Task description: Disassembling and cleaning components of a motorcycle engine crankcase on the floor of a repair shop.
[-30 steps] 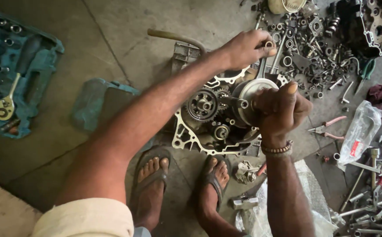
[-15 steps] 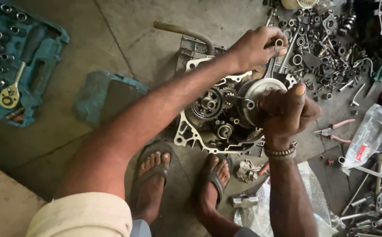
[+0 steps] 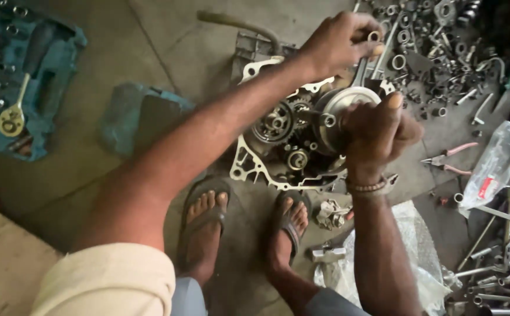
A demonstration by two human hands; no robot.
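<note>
The person is crouching over an opened grey metal engine case with exposed gears (image 3: 278, 131), which is lying flat on the concrete floor (image 3: 149, 41) just ahead of two feet in dark sandals (image 3: 205, 213). The left hand (image 3: 340, 41) is reaching across the case and closing its fingers around the top of a long steel spanner (image 3: 367, 58), whose shaft is running down toward the round silver clutch drum (image 3: 340, 108) on the right side of the case. The right hand (image 3: 381, 131) is curling into a tight fist right against that drum, thumb up; what it is gripping is hidden by the fingers. A beaded bracelet (image 3: 367, 187) is sitting on that wrist. Beyond the hands, a heap of loose nuts, washers and bolts (image 3: 436, 52) is spreading over the floor. Pink-handled pliers (image 3: 448, 158) are lying near the right hand, beside a clear plastic bag (image 3: 495, 164). Far left, a blue socket set case (image 3: 18, 88) is lying open.
</note>
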